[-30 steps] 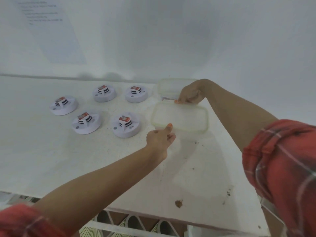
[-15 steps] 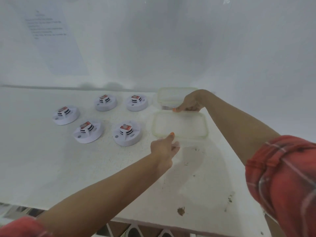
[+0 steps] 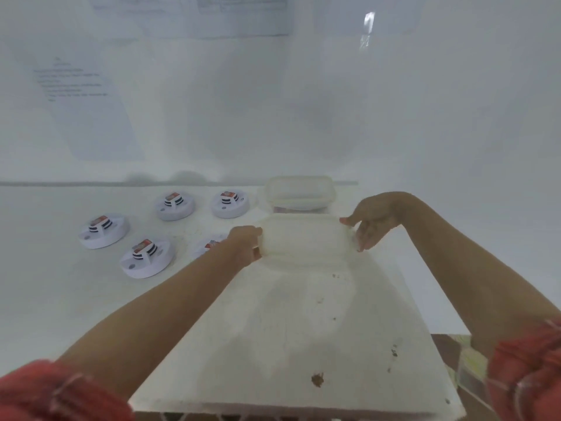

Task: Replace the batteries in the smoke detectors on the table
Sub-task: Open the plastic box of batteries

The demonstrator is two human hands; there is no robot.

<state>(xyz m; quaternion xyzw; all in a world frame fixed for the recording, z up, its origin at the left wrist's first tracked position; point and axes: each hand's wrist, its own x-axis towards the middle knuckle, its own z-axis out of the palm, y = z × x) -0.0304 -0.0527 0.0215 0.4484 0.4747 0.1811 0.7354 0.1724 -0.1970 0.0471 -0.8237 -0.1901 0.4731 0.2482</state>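
Your left hand, which a second ago hung short of the translucent lid, now grips its left end. Your right hand has gone from pinching the far edge to laying loose, nearly straight fingers against the right end. The lid seems to be lifting off the tabletop, just before the container. The smoke detectors lie untouched to the left, so no battery work has begun, I judge.

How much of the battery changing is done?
Nothing looks finished yet. The left hand grips one end of a cloudy rectangular plastic box and the right hand touches the other end. All five round white smoke detectors lie on the white table, small batteries showing on top.
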